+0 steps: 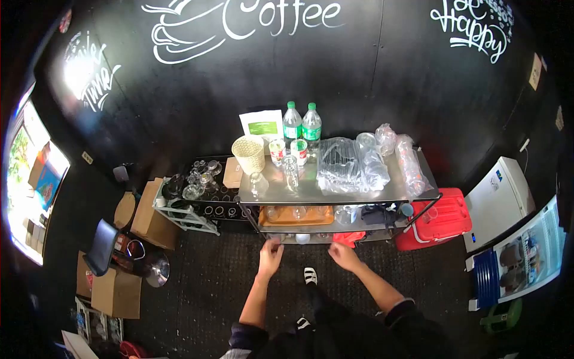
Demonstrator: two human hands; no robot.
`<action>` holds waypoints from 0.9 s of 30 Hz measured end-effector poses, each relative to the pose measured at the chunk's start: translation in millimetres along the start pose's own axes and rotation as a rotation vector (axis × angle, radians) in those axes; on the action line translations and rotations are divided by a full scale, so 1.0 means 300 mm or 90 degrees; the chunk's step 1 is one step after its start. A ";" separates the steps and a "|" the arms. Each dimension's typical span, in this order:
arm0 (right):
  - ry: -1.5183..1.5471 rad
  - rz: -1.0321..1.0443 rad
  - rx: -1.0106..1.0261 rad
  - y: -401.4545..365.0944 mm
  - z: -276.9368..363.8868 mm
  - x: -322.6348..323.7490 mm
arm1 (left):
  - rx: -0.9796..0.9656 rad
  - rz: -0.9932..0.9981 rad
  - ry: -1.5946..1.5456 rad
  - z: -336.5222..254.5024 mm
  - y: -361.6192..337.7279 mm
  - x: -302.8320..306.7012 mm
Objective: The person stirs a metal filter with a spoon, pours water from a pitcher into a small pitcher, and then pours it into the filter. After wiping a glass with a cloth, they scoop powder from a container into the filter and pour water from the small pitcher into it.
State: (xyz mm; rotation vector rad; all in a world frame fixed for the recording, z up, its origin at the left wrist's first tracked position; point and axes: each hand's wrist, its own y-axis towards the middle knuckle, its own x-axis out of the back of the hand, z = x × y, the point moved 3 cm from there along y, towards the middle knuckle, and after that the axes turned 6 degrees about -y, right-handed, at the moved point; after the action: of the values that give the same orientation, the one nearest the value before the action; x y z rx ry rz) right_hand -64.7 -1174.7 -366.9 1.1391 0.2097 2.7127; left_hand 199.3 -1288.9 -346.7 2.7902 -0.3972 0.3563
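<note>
My left hand [271, 258] is in front of the metal shelf unit [353, 192], below its left part, with fingers curled together; what it holds, if anything, is too small to make out. To the right, my right hand [345, 257] is closed near a red cloth [348, 239] on the bottom shelf; its contents are hidden. On the top shelf stand two green-capped bottles [302, 125], two cans [288, 152], a woven basket [249, 154], a tall glass [290, 172] and plastic-wrapped packs [350, 167]. An orange tray [296, 215] with glasses lies on the middle shelf.
At the right are a red cooler [439, 221] and a white fridge [499, 200]. A rack of glassware [200, 185] stands left of the shelf. Farther left are cardboard boxes [154, 213] and a stool [101, 245]. My sandalled feet are on the dark floor [215, 287].
</note>
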 end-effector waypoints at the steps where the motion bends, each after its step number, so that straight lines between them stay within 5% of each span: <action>1: 0.044 -0.036 0.030 0.129 0.054 0.015 | 0.001 0.018 -0.001 -0.030 0.099 -0.015; 3: -0.013 -0.111 0.118 0.376 0.093 0.029 | -0.054 0.017 0.022 -0.075 0.291 -0.055; 13: -0.276 0.125 -0.092 1.119 0.212 0.000 | 0.048 0.072 0.043 -0.047 0.673 -0.046; 19: -0.256 0.169 -0.166 1.216 0.140 -0.094 | 0.107 0.101 -0.033 0.061 0.763 -0.030; 27: -0.131 0.003 -0.057 1.123 0.202 0.019 | 0.186 0.128 -0.153 0.088 0.776 0.034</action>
State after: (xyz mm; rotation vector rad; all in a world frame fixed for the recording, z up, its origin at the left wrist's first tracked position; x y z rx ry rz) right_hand -65.9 -1497.3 -252.4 1.3800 0.0542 2.5560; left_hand 142.7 -1513.3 -308.4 3.0982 -0.7394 0.1277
